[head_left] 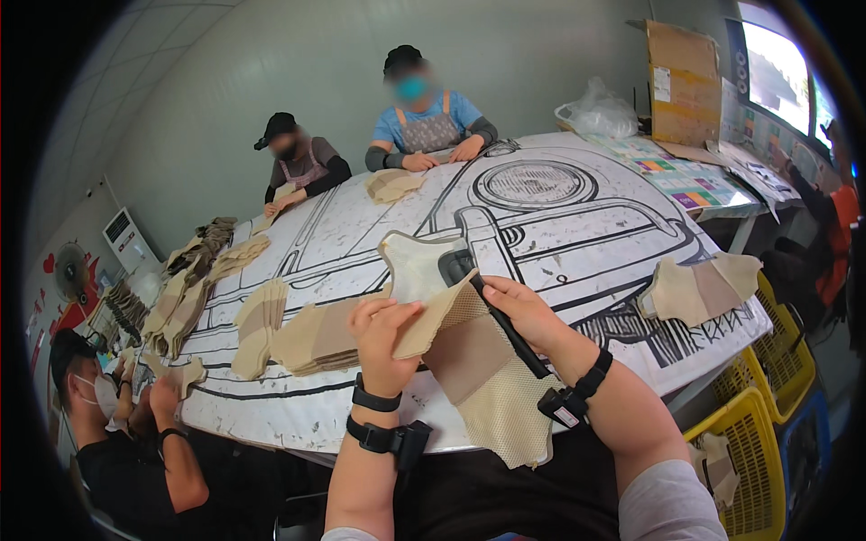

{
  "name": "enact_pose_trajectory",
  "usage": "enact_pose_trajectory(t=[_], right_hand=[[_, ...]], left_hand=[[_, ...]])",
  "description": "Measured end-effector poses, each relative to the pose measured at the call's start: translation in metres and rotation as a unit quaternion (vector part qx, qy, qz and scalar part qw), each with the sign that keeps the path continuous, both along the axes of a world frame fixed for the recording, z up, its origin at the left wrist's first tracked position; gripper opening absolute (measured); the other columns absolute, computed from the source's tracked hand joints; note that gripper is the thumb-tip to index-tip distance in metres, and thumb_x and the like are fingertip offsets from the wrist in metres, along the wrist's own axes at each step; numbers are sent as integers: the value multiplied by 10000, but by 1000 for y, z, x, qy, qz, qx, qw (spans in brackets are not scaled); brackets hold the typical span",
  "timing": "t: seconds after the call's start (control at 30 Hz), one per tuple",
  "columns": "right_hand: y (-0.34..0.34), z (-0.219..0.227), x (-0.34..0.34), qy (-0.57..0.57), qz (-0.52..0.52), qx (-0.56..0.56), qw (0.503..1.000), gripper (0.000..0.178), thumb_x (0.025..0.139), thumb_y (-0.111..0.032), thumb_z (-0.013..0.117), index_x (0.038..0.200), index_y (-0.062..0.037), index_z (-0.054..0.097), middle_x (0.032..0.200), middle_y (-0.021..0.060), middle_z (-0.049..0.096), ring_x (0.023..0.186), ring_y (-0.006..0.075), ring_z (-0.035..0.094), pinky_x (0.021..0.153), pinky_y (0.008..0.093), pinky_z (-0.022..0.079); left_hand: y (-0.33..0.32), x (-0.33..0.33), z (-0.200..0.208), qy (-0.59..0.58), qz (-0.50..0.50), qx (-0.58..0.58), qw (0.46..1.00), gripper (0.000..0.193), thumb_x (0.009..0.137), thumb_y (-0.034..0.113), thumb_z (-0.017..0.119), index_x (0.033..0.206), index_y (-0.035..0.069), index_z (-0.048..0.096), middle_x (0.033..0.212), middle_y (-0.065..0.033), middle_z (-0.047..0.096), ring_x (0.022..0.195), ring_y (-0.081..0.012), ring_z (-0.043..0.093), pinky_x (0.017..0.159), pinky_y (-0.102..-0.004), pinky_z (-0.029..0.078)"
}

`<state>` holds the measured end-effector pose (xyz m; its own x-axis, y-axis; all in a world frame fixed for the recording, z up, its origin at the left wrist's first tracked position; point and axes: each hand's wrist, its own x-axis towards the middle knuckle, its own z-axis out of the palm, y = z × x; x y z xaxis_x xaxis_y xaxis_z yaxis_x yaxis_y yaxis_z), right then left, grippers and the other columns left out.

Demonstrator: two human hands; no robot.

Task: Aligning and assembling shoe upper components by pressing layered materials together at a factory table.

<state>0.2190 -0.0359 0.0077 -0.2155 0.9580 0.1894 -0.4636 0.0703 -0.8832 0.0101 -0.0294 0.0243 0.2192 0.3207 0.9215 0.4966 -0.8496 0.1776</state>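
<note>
My left hand [383,334] is closed on the edge of a beige and tan mesh fabric piece [462,365], which hangs folded in front of me over the table's near edge. My right hand [528,316] is closed around a long black tool [519,341] with a wider head, slanting along the fabric's right side; its exact kind I cannot make out. Just beyond, a pale-lined panel with a beige border [419,266] shows; whether it belongs to the held piece I cannot tell. A stack of similar fabric pieces [325,338] lies left of my left hand.
The table [370,261] has a car line drawing on its white cover. More fabric lies in piles [180,311] at left and in a piece [704,288] at right. Yellow crates [753,451] stand at lower right. Two people sit across, another at left, one at far right.
</note>
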Motion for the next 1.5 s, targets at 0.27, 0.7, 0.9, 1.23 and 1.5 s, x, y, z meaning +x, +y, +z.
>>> enact_pose_trajectory(t=[0.27,0.7,0.9,1.23,1.5], right_hand=[[-17,15,-1,-178,6,184,967,617,767,-87,693,1296,-2,386,1141,92,545,1040,147,517,904,283,416],[-42,45,4,-313,14,283,906,521,821,-142,597,1254,31,366,1121,211,542,1028,267,558,883,336,431],[-51,76,0,-377,-42,297,876,516,806,-251,637,1145,50,392,903,235,588,829,347,601,725,370,467],[-50,71,-5,-372,-17,249,894,634,805,-314,659,1202,79,358,881,264,596,812,364,613,698,374,475],[-47,60,0,-381,-27,317,868,772,775,-182,674,1340,55,204,1070,291,564,997,361,588,852,369,462]], left_hand=[[7,-16,12,31,-4,21,999,144,741,69,695,879,49,663,843,-64,632,923,-290,523,856,-393,398],[-6,-10,28,-70,37,43,996,164,749,92,714,909,71,682,1181,-114,502,1152,-306,429,984,-435,338],[-14,-4,32,-92,3,44,995,167,753,63,712,918,74,687,1332,-166,374,1316,-370,278,1038,-500,300],[-21,2,28,-144,-14,57,988,154,774,55,699,924,52,663,1287,-159,420,1226,-320,411,981,-454,409],[-24,1,26,-129,13,48,990,174,764,52,709,930,47,656,1239,-147,467,1177,-299,460,958,-432,433]])
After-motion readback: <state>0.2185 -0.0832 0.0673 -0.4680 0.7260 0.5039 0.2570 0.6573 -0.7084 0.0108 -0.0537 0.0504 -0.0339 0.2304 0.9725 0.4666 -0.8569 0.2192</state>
